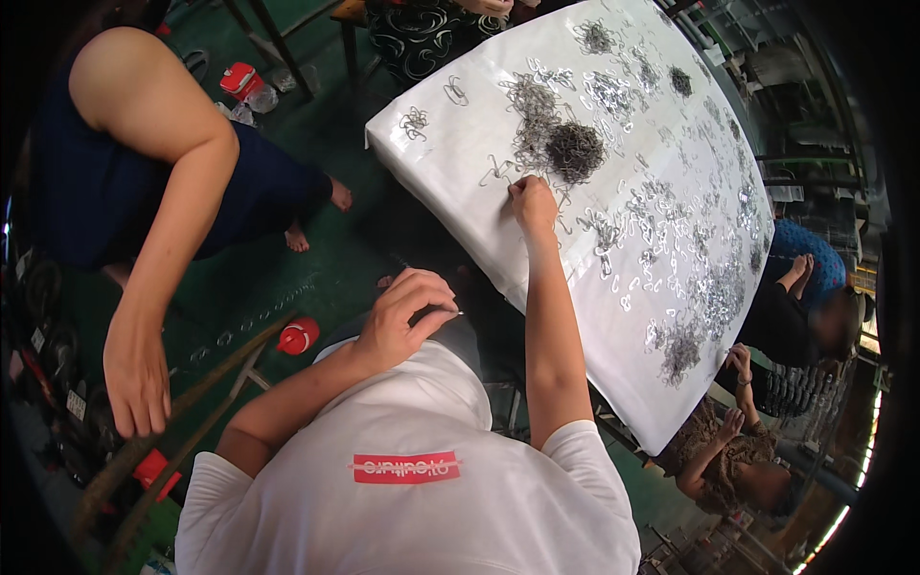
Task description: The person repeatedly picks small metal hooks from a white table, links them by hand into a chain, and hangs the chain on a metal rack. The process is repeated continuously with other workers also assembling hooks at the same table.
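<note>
My left hand [407, 321] is closed in a pinch in front of my white shirt, off the table. A tiny shiny tip shows at its thumb and finger; the rest of what it holds is hidden. My right hand [534, 203] reaches onto the white-covered table [436, 177], fingers pinched together low over the cloth. Whether something is between them is hidden. Just beyond its fingertips lie a few loose bent wire pieces [496, 171]. A dense dark heap of wire pieces [575, 153] stands close by, to the right of that hand.
Shiny metal links [647, 249] are strewn over the table's right part. At my left another person's arm [192, 206] hangs down. More people sit along the far and right edges. A red container [298, 335] and a red-and-white box [241, 80] are on the green floor.
</note>
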